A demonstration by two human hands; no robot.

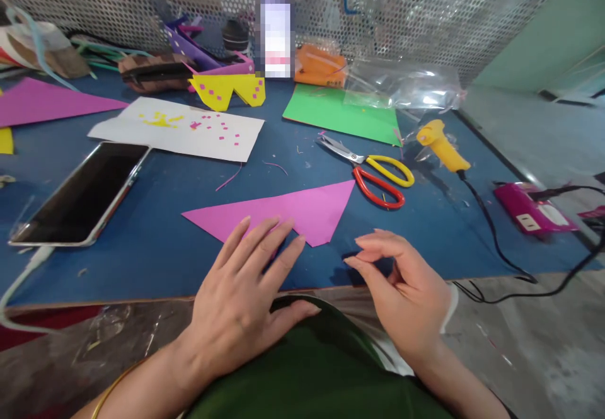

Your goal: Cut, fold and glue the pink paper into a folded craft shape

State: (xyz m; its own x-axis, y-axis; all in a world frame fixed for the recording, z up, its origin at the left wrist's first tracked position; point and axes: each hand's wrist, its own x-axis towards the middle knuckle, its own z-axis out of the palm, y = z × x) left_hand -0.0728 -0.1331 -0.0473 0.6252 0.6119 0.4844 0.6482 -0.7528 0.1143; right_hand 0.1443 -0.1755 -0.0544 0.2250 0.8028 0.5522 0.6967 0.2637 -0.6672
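My left hand [243, 286] lies open, palm down, with its spread fingertips on the pink mask-shaped sheet [314, 208]. They hide part of the sheet's lower edge, where a notch shows. Near the table's front edge, to the right of the sheet, my right hand [401, 280] is closed in a loose pinch. Thumb and index finger come together there; whatever may be between them is too small to make out. Scissors [362, 160] with one red and one yellow handle rest just beyond the sheet's right tip, blades partly apart and pointing away to the left.
On the blue table [155, 268] lie a charging phone [85, 195], white paper [174, 132] with yellow and pink bits, and green sheets [343, 113]. A yellow mask [231, 90] stands behind. To the right are a yellow glue gun [444, 145], its cord, and a magenta power strip [534, 208].
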